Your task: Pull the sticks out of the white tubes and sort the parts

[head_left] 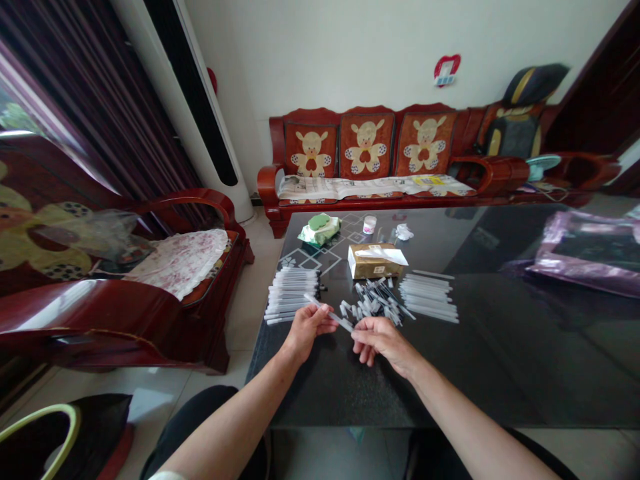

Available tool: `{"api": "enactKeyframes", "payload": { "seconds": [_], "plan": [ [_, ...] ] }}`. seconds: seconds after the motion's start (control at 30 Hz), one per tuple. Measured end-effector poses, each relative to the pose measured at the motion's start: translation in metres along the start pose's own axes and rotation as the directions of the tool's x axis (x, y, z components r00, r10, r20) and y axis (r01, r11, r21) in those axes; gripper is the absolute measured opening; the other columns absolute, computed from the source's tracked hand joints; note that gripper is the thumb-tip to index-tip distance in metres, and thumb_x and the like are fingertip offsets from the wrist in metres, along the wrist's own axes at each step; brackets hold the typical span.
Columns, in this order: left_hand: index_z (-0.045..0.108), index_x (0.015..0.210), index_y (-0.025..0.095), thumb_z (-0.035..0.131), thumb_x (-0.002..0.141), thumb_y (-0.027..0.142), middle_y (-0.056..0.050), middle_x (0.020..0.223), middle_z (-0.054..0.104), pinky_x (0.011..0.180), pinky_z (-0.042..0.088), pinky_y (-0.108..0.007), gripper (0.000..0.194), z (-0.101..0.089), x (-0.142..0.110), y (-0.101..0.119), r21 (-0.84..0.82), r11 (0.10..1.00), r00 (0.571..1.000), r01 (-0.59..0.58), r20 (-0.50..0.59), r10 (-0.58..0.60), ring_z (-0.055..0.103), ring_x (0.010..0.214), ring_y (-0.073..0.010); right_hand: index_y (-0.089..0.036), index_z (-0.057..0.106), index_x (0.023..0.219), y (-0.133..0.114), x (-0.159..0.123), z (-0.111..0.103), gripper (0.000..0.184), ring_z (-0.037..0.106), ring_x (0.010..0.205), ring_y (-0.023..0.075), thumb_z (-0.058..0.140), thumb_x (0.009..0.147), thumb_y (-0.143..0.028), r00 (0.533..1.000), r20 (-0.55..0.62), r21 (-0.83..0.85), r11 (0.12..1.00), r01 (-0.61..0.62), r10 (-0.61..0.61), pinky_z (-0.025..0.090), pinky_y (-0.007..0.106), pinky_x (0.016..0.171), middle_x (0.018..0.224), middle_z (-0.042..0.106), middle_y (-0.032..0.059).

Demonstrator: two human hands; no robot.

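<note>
My left hand is closed round one end of a thin clear tube, held just above the dark glossy table. My right hand pinches near the tube's other end, fingers curled. Directly behind my hands lies a loose heap of small dark and white pen parts. A neat stack of white tubes sits to the left of the heap, and a second row of white tubes to its right.
A small brown cardboard box stands behind the heap, with a green wipes pack and a small white jar farther back. A purple plastic bag lies at the right. Red wooden chairs stand left and behind.
</note>
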State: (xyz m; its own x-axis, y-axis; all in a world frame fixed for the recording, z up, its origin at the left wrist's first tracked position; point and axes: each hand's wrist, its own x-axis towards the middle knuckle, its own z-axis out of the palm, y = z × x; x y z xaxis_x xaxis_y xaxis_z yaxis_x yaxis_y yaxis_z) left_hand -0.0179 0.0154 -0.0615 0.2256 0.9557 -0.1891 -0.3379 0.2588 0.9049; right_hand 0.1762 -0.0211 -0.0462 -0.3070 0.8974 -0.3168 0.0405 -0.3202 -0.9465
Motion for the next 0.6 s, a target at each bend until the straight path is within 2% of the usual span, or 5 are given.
{"api": "enactKeyframes", "payload": {
  "seconds": [0.1,0.27,0.33,0.47,0.6],
  "plan": [
    [0.063,0.086,0.010,0.070,0.072,0.045,-0.008,0.071,0.069,0.063,0.054,-0.024,0.038,-0.0005,0.0002,0.0000,0.003,1.000,1.000,0.002,-0.009,-0.002,0.066,0.063,-0.0144,-0.012,0.058,0.083,0.0002,-0.0008,0.0006,0.044,0.058,0.043,0.0105,0.050,0.081,-0.055,0.998,0.059,0.002,1.000,-0.015,0.015,0.040,0.018,0.037,0.062,0.066,0.0048],
    [0.063,0.085,0.010,0.070,0.071,0.045,-0.008,0.070,0.069,0.062,0.054,-0.024,0.039,0.0003,-0.0001,0.0007,0.010,1.000,1.000,0.004,0.000,-0.004,0.066,0.062,-0.0143,-0.013,0.056,0.079,0.0033,0.0000,-0.0011,0.035,0.059,0.046,0.0106,0.065,0.072,-0.046,0.999,0.028,-0.032,0.999,0.029,-0.028,0.042,0.018,0.038,0.064,0.067,0.0035],
    [0.063,0.085,0.010,0.070,0.071,0.045,-0.008,0.070,0.069,0.062,0.054,-0.024,0.039,0.0007,0.0002,0.0009,0.012,1.000,1.000,0.003,-0.002,-0.003,0.066,0.063,-0.0146,-0.013,0.056,0.082,0.0035,0.0000,-0.0011,0.037,0.059,0.045,0.0108,0.064,0.073,-0.049,1.000,0.024,-0.024,1.000,0.014,-0.013,0.042,0.018,0.038,0.065,0.067,0.0038],
    [0.063,0.084,0.010,0.071,0.071,0.045,-0.007,0.070,0.069,0.062,0.053,-0.023,0.038,0.0011,0.0003,0.0012,0.009,1.000,1.000,0.009,-0.001,-0.009,0.066,0.061,-0.0138,-0.012,0.058,0.084,0.0038,-0.0005,-0.0003,0.043,0.058,0.042,0.0109,0.049,0.082,-0.054,0.996,0.085,-0.011,1.000,-0.017,0.018,0.041,0.018,0.036,0.060,0.066,0.0043],
    [0.063,0.086,0.010,0.069,0.073,0.044,-0.007,0.070,0.069,0.062,0.054,-0.024,0.037,0.0008,-0.0007,-0.0001,0.015,1.000,1.000,0.002,0.018,-0.003,0.066,0.062,-0.0138,-0.013,0.057,0.078,0.0073,0.0008,-0.0018,0.034,0.058,0.043,0.0106,0.060,0.076,-0.046,0.998,0.053,-0.040,0.999,0.023,-0.020,0.040,0.017,0.036,0.060,0.065,0.0028]
  ]
}}
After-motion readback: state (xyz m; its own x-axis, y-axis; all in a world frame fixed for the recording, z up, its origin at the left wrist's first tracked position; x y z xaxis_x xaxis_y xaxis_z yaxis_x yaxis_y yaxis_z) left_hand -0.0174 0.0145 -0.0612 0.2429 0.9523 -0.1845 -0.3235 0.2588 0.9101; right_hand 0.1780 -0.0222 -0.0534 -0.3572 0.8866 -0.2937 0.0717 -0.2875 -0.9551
